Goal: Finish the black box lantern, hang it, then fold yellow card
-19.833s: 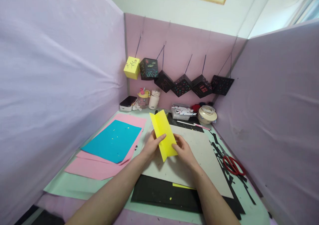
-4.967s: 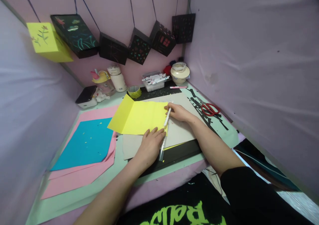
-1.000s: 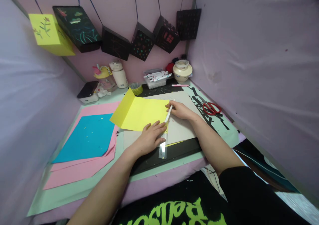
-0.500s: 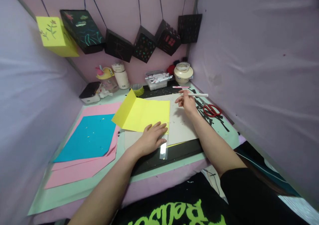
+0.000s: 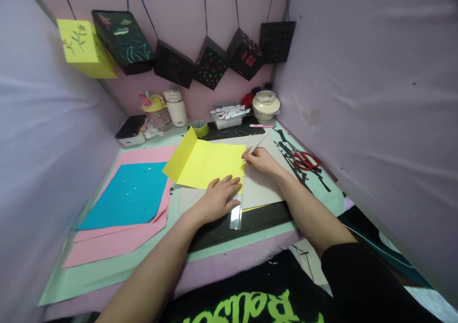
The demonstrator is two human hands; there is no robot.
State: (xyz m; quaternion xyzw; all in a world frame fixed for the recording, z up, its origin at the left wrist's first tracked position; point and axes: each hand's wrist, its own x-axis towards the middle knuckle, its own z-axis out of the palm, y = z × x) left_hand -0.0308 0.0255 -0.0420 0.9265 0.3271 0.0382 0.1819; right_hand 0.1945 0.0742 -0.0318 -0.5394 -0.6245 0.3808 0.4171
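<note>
Flat on a folded sheet of yellow paper point(image 5: 209, 161) lies my left hand point(image 5: 222, 196), its fingers spread near the sheet's lower right corner. A clear ruler point(image 5: 236, 217) sticks out towards me beside that hand's thumb; part of it is hidden by the hand. My right hand point(image 5: 260, 160) is closed on a slim white pen point(image 5: 260, 142), with the tip at the yellow paper's right edge. The paper's left panel point(image 5: 182, 153) stands up along a crease. Under the paper is a pale grey board point(image 5: 265, 189).
Red-handled scissors point(image 5: 307, 161) and black paper strips point(image 5: 291, 156) lie at the right. Blue paper point(image 5: 125, 194) rests on pink sheets point(image 5: 107, 246) at the left. Along the back stand a box of pens point(image 5: 229, 118), yellow tape point(image 5: 200, 128), a white bottle point(image 5: 176, 108) and a cream pot point(image 5: 265, 107).
My right hand has come down and left to the yellow paper's right edge, and the pen has swung from level to slanted. My left hand stays in place.
</note>
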